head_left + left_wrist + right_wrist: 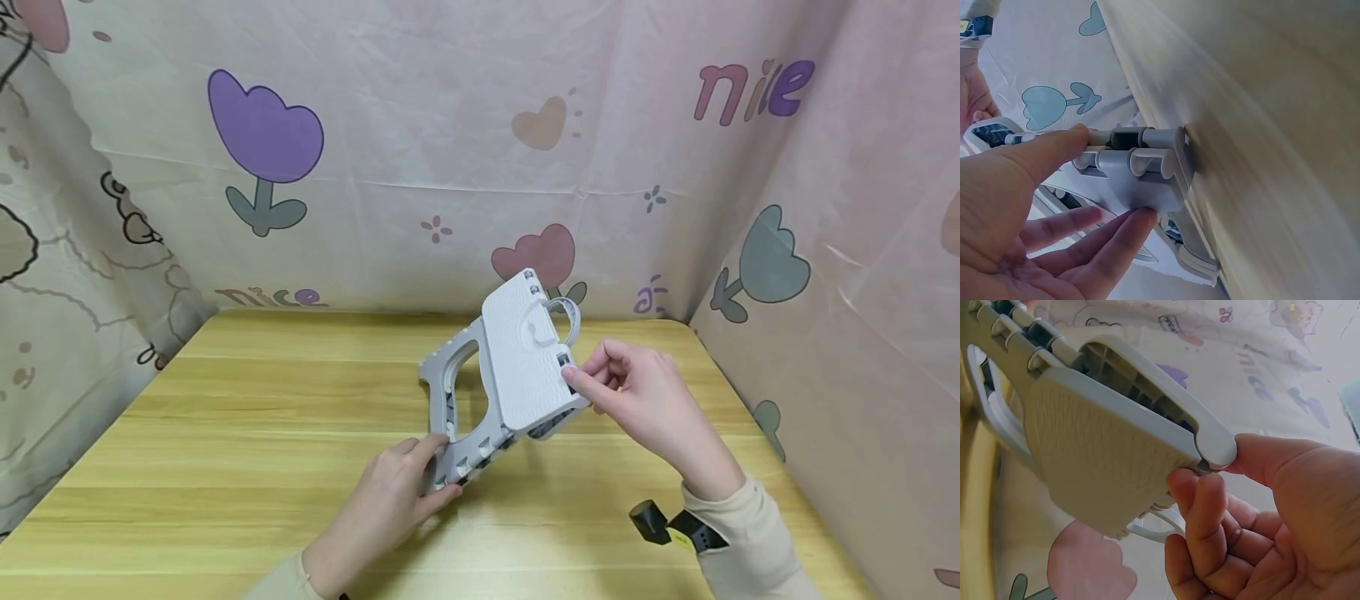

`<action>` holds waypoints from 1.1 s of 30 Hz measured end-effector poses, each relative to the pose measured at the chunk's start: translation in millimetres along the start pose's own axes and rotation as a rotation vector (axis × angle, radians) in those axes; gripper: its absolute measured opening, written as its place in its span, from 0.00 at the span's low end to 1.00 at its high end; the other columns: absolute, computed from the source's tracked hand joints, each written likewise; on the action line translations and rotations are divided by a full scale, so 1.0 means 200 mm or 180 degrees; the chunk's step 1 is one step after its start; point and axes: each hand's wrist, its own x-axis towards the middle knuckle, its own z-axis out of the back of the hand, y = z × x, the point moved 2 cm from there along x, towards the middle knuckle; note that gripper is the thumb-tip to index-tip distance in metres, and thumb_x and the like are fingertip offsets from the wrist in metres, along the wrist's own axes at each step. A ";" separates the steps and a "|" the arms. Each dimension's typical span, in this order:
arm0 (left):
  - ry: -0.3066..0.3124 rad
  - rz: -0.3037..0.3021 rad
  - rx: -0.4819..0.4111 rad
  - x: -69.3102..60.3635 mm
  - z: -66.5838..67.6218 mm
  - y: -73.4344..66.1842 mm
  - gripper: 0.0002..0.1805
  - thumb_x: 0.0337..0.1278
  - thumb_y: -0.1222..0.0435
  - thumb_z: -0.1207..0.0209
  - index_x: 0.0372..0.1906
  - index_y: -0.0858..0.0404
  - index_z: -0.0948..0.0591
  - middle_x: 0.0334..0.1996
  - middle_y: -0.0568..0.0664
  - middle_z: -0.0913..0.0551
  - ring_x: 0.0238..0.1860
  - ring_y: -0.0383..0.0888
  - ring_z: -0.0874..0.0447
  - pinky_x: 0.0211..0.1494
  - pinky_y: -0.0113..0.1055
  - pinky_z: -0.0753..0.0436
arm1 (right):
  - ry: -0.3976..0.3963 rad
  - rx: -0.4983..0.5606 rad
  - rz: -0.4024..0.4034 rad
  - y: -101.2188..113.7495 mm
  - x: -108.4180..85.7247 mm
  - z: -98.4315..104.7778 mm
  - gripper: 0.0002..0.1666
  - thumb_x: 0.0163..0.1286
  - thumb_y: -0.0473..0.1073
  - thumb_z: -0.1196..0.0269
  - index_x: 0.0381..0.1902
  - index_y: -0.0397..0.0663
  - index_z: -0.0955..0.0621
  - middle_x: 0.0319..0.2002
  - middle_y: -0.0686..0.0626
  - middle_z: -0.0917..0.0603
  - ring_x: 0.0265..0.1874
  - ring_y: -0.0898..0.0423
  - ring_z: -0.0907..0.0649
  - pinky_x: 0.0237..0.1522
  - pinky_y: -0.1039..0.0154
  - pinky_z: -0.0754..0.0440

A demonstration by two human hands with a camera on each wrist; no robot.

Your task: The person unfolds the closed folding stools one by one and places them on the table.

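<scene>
A grey and white plastic folding stool (525, 367) stands tilted and partly folded on the wooden table. Its textured white panel faces the head camera, and a small carry handle (574, 321) loops out from the panel's far right edge. My left hand (390, 490) grips the lower hinged end of the grey leg frame (439, 408), thumb on one side and fingertips on the other. At the panel's right corner, my right hand (648, 392) pinches the edge between thumb and fingers. The left wrist view has the hinge knuckles (1147, 162) under the left thumb close to the table.
The wooden table (247, 442) spreads around the stool. A printed cloth (420, 108) with flowers and hearts hangs behind it and along both sides. On the right sleeve sits a black wrist strap (697, 532) with a small black device.
</scene>
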 end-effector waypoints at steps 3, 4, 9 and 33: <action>-0.0033 -0.0096 -0.0067 0.00 0.00 0.00 0.33 0.47 0.62 0.17 0.59 0.66 0.17 0.34 0.52 0.09 0.27 0.37 0.15 0.28 0.23 0.18 | -0.0092 -0.0010 0.0104 0.03 0.00 0.00 0.13 0.74 0.52 0.28 0.33 0.53 0.16 0.25 0.56 0.13 0.22 0.60 0.18 0.24 0.66 0.22; -0.0043 -0.0123 -0.0087 0.00 0.00 0.00 0.33 0.47 0.62 0.17 0.60 0.65 0.16 0.35 0.53 0.08 0.28 0.39 0.13 0.29 0.23 0.17 | -0.0119 -0.0014 0.0127 0.04 0.00 -0.01 0.13 0.74 0.51 0.28 0.33 0.53 0.16 0.25 0.57 0.13 0.22 0.60 0.18 0.24 0.66 0.22; -0.0051 -0.0251 -0.0092 0.01 0.00 0.00 0.32 0.48 0.63 0.17 0.60 0.64 0.15 0.36 0.55 0.08 0.27 0.40 0.13 0.29 0.22 0.18 | -0.0238 -0.0001 0.0253 0.09 0.00 -0.02 0.12 0.74 0.50 0.28 0.32 0.54 0.17 0.25 0.57 0.14 0.23 0.60 0.18 0.25 0.66 0.23; 0.0370 -0.0010 -0.0498 0.06 -0.02 0.01 0.28 0.54 0.65 0.20 0.59 0.63 0.17 0.44 0.59 0.06 0.37 0.50 0.04 0.41 0.33 0.07 | -0.0581 0.0119 0.0785 0.24 0.01 -0.07 0.12 0.75 0.47 0.29 0.31 0.60 0.20 0.24 0.62 0.18 0.27 0.61 0.20 0.24 0.65 0.30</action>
